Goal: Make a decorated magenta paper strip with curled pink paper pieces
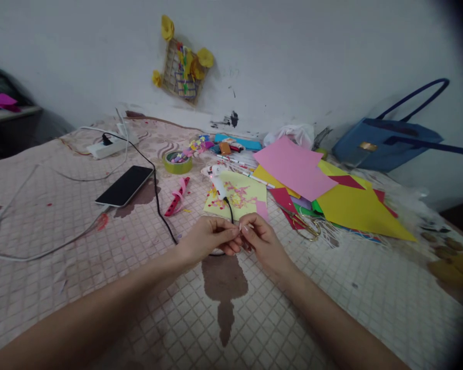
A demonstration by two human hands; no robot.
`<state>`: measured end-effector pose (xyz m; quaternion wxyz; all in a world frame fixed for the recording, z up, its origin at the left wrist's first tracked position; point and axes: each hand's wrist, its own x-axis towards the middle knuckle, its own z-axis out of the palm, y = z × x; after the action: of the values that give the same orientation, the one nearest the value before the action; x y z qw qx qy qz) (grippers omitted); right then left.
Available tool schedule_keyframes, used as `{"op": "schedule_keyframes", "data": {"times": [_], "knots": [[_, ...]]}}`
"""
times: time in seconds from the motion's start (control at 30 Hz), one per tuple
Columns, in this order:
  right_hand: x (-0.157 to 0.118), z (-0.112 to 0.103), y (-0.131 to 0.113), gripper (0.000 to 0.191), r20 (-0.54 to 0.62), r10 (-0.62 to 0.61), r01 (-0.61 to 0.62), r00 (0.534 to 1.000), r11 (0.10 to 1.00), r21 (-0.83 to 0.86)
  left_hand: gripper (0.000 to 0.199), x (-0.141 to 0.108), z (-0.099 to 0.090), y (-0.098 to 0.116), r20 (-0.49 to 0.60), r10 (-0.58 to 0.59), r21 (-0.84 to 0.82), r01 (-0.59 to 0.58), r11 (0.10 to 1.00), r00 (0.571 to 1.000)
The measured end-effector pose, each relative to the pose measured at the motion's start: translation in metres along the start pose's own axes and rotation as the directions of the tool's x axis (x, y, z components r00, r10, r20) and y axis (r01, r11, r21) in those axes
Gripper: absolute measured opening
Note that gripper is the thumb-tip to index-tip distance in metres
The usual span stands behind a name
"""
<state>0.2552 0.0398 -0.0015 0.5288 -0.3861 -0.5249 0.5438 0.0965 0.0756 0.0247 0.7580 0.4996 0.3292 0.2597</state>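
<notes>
My left hand point(215, 235) and my right hand point(260, 239) meet fingertip to fingertip over the middle of the table. Both are closed in a pinch. Whatever lies between the fingers is too small or hidden to make out. Just beyond them a white glue gun point(217, 184) rests on a pale yellow sheet point(254, 185) marked with pink and yellow strands. Its black cord point(164, 220) passes behind my hands and curves away left. A red strip with holes point(173, 203), a pink band wound round it, lies left of the sheet.
Coloured paper point(293, 169) is piled at the right, with gold-handled scissors point(308, 230) at its near edge. A phone point(125, 186) on a white cable lies left, near a power strip point(107, 146). A green tape roll point(178, 163) and a blue bag point(389, 144) stand farther back.
</notes>
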Motion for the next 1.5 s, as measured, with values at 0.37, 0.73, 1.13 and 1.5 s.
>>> {"op": "schedule_keyframes", "data": {"times": [0.37,0.73,1.13,1.5], "knots": [[-0.003,0.01,0.0,0.016,-0.036,0.054,-0.046,0.998,0.982,0.182,0.021,-0.001,0.003,-0.003,-0.028,0.014,-0.102,-0.017,0.995,1.0],[-0.002,0.005,0.0,0.018,-0.061,-0.003,0.0,0.998,0.999,-0.043,0.025,0.002,-0.002,-0.005,-0.028,0.026,-0.03,-0.027,0.999,0.999],[0.013,-0.061,-0.029,0.029,-0.339,-0.278,0.029,0.899,0.809,-0.587,0.024,0.002,-0.012,0.005,-0.142,0.279,0.514,-0.17,0.841,0.95],[0.005,-0.077,-0.031,0.047,0.215,0.014,0.208,0.976,0.203,-0.957,0.023,0.005,-0.025,-0.001,-0.048,0.536,0.926,-0.164,0.341,0.843]]}}
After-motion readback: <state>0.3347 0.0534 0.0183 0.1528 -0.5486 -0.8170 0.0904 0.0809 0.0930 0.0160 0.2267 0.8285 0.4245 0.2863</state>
